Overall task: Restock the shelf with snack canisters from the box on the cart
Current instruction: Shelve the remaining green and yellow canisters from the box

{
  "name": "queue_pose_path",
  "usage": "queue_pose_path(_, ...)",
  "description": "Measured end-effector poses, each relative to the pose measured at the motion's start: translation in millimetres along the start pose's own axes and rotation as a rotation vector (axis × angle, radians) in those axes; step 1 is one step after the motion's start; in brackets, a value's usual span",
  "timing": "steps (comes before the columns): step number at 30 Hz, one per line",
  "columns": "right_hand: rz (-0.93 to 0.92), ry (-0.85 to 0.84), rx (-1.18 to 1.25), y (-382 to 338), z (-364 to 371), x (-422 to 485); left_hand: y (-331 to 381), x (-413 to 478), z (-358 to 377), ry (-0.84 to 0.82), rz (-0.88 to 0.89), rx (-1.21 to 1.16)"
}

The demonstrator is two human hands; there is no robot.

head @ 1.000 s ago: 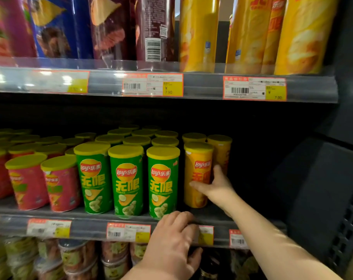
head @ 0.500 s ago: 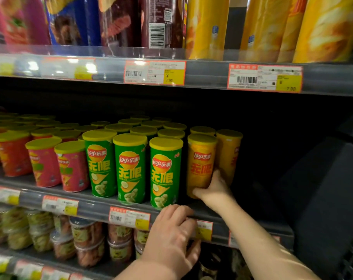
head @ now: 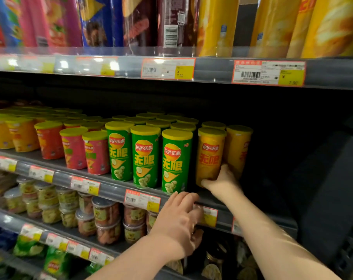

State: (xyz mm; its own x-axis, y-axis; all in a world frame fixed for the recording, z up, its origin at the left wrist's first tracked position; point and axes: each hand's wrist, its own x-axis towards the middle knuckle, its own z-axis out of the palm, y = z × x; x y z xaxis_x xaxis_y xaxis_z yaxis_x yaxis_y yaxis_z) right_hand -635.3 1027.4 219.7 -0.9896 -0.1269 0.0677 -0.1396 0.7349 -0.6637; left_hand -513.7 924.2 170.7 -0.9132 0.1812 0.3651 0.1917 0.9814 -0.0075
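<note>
Where the middle shelf runs out of stock toward its right end, a short yellow canister stands upright at the front edge, and the right hand grasps it low down, thumb across the front of its base and fingers wrapped behind. At its 3 o'clock a second yellow canister stands just beside it, and the lid of a third shows at 12 o'clock behind it; three yellow ones can be counted here. At 9 o'clock stand three green canisters in a front row, upright and nearly touching, with more green lids behind them, too crowded to count surely. Farther out at 9 o'clock come two pink canisters at the front, then one red canister, then two orange canisters near the frame's left edge.

The left hand lies at 7 o'clock from the held canister, fingers curled over the shelf's front rail beside a price tag, thumb below; it holds no canister. At 12 o'clock, the upper shelf carries tall tubes: yellow ones on the right, a dark one and blue and pink ones to the left. At 6 to 8 o'clock, the lower shelf holds clear-lidded tubs, stacked two high.
</note>
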Motion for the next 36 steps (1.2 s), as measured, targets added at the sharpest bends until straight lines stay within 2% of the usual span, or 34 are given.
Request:
queue_pose_path(4, -0.081, 0.034, -0.091, 6.7, -7.9, -19.5, -5.1, -7.9, -8.7, -0.127, 0.015, 0.043)
queue_pose_path(7, -0.232, 0.191, -0.217, 12.3, -13.4, -47.3, -9.1, -20.8, -14.0, -0.179, -0.016, 0.009)
queue_pose_path(9, -0.360, 0.213, -0.329, 11.9, -10.6, -68.1, -14.7, -34.4, -16.5, -0.202, -0.050, 0.009)
queue_pose_path(12, -0.475, 0.098, -0.422, 9.0, 7.2, -102.0, -26.8, -61.2, -19.9, -0.252, -0.102, 0.056)
queue_pose_path(20, -0.588, -0.185, -0.622, -16.3, 85.5, -170.2, -68.7, -156.5, -25.6, -0.370, -0.222, 0.017)
queue_pose_path(31, -0.780, -0.440, -0.684, -84.7, 193.9, -268.4, -124.0, -319.7, -46.8, -0.406, -0.486, 0.028)
queue_pose_path(36, -0.885, -0.554, -0.698, -122.1, 239.7, -317.7, -146.2, -398.8, -61.9, -0.424, -0.662, 0.010)
